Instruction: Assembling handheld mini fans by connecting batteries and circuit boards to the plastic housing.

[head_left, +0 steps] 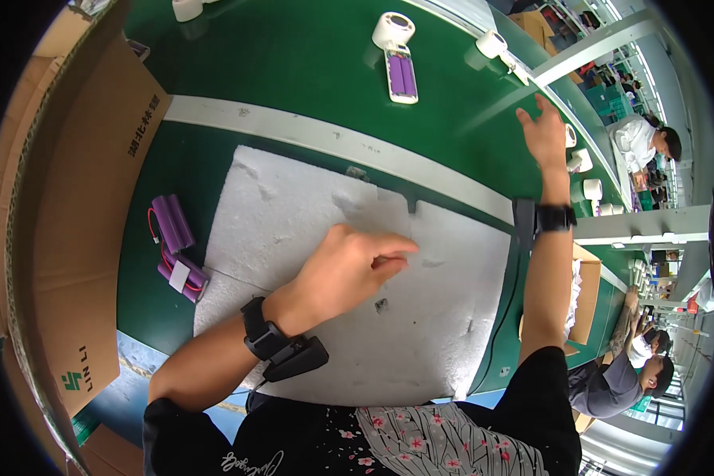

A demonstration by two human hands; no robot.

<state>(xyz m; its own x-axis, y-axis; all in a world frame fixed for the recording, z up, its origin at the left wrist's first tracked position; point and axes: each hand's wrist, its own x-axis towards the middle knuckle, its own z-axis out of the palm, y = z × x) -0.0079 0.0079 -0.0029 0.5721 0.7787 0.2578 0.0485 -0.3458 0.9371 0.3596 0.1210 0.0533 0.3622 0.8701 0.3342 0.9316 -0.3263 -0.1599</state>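
Note:
My left hand (355, 266) hovers over a white foam board (293, 210), its fingers loosely curled in, with nothing visible in them. Stretched out to the far right, my right hand (544, 136) has its fingers spread and holds nothing. Nearest to it are white handheld devices with round heads, one a small white device (581, 161) partly behind the wrist. In the middle of the green belt lies a white handheld fan-like device (394, 32) with two purple battery cells (402, 77) showing in its handle. Left of the foam lie purple battery packs (173, 223) with red wires.
A tall cardboard box (87, 214) stands along the left. A grey-white rail (309, 131) crosses in front of the foam. Another white device (493, 46) lies at the far right. A carton (585, 297) of white pieces stands beside my right forearm. Other people sit along the line at right.

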